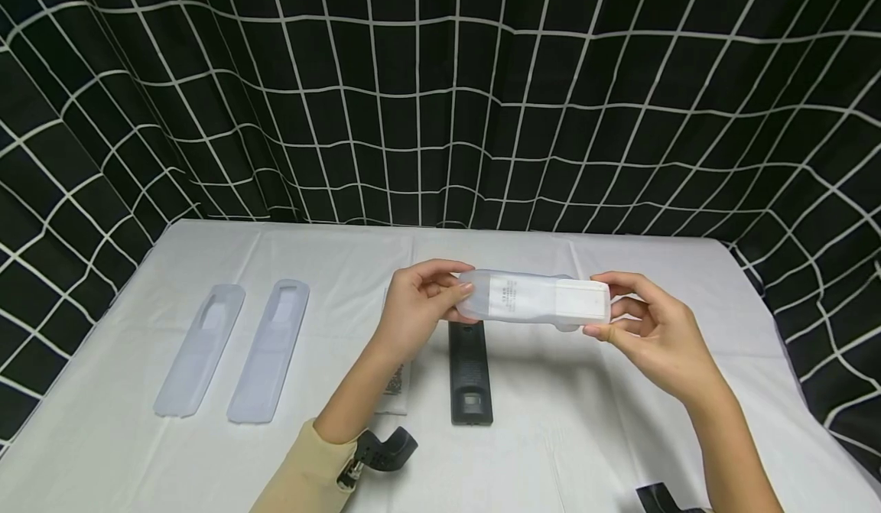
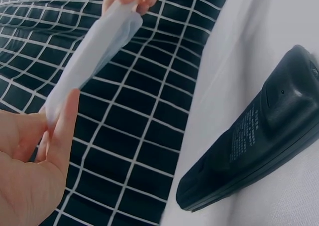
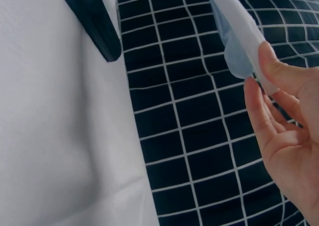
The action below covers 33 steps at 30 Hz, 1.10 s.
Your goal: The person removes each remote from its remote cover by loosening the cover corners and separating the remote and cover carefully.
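Observation:
A white remote control [image 1: 581,301], its back with printed text facing up, sits in a translucent sleeve [image 1: 475,296], and its right end sticks out of the sleeve. My left hand [image 1: 421,306] pinches the closed left end of the sleeve between thumb and fingers. At the other end, my right hand [image 1: 650,329] grips the white remote by its edges. Both are held in the air above the table. In the right wrist view, a loose flap of the sleeve [image 3: 237,61] hangs beside the remote near my right fingertips [image 3: 253,86].
A black remote control [image 1: 471,375] lies face down on the white tablecloth [image 1: 551,436], below the hands. Two more translucent sleeves [image 1: 199,352] lie side by side at the left. Partly behind my left forearm is a packet with a printed code [image 1: 395,391]. A black gridded curtain [image 1: 440,115] surrounds the table.

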Motion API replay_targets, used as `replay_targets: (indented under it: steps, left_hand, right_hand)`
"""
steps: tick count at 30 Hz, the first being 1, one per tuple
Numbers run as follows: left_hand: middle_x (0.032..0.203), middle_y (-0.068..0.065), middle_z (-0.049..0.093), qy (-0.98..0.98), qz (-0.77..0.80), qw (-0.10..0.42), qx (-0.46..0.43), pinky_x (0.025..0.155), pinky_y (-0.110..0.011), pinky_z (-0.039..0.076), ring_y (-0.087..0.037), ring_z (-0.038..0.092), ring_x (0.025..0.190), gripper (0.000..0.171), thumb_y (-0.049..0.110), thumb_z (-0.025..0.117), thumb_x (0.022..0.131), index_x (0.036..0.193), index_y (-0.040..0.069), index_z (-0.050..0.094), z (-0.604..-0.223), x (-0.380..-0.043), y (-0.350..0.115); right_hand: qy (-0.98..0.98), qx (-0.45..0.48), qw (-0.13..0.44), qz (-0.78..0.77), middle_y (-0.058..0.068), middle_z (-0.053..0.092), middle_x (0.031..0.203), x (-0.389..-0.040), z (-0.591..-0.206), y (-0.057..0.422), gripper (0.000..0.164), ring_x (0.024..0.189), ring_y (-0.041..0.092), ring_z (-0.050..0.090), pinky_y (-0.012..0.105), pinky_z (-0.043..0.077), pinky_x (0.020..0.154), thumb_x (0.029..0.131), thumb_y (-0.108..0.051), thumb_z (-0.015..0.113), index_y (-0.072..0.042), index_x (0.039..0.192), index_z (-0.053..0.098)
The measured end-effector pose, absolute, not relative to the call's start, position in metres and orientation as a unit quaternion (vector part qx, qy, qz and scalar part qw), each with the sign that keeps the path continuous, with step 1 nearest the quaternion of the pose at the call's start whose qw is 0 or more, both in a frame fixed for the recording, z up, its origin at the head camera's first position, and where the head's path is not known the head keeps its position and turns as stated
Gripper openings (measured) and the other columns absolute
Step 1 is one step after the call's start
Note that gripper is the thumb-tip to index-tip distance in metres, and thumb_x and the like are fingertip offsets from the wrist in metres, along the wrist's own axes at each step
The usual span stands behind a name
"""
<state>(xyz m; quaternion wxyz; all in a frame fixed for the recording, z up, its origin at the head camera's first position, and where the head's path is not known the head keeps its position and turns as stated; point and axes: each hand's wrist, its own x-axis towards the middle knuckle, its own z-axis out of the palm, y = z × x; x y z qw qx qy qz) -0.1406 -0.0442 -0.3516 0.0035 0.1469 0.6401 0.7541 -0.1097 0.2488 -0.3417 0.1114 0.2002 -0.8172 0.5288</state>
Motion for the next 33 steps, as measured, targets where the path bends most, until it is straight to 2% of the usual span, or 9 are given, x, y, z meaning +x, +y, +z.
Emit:
replay_targets:
  steps: [7, 20, 29, 33]
  left_hand:
    - [0.083, -0.014, 0.063, 0.642, 0.751, 0.004, 0.153, 0.064, -0.041, 0.064, -0.012, 0.067, 0.062, 0.024, -0.011, 0.064, 0.091, 0.115, -0.013, 0.065, -0.3498, -0.1411, -0.0456]
    - [0.083, -0.011, 0.061, 0.645, 0.749, -0.006, 0.150, 0.063, -0.041, 0.064, -0.013, 0.067, 0.061, 0.024, -0.010, 0.065, 0.091, 0.115, -0.012, 0.066, -0.3505, -0.1429, -0.0502]
    - [0.083, -0.009, 0.061, 0.647, 0.750, -0.006, 0.133, 0.067, -0.051, 0.063, -0.012, 0.063, 0.063, 0.022, -0.009, 0.065, 0.092, 0.113, -0.009, 0.068, -0.3495, -0.1433, -0.0520]
    - [0.083, -0.008, 0.061, 0.649, 0.749, 0.001, 0.132, 0.068, -0.051, 0.063, -0.013, 0.063, 0.062, 0.022, -0.008, 0.065, 0.092, 0.114, -0.008, 0.068, -0.3497, -0.1436, -0.0525]
  right_hand:
    - [-0.816, 0.204, 0.119, 0.528, 0.000, 0.061, 0.108, -0.1090, -0.3402, 0.2499, 0.059, 0.082, 0.005, 0.067, 0.018, 0.059, 0.071, 0.072, 0.023, 0.076, 0.006, 0.125, 0.058]
    - [-0.804, 0.205, 0.109, 0.547, -0.003, 0.062, 0.119, -0.1108, -0.3402, 0.2536, 0.059, 0.085, 0.005, 0.066, 0.016, 0.058, 0.070, 0.074, 0.024, 0.073, 0.003, 0.128, 0.059]
    - [-0.832, 0.160, 0.089, 0.523, -0.002, 0.062, 0.112, -0.1074, -0.3365, 0.2571, 0.056, 0.081, 0.007, 0.067, 0.020, 0.060, 0.071, 0.081, 0.014, 0.075, -0.001, 0.131, 0.057]
    - [-0.831, 0.154, 0.081, 0.529, -0.001, 0.062, 0.111, -0.1072, -0.3359, 0.2577, 0.055, 0.081, 0.007, 0.068, 0.021, 0.060, 0.070, 0.082, 0.013, 0.074, -0.001, 0.132, 0.057]
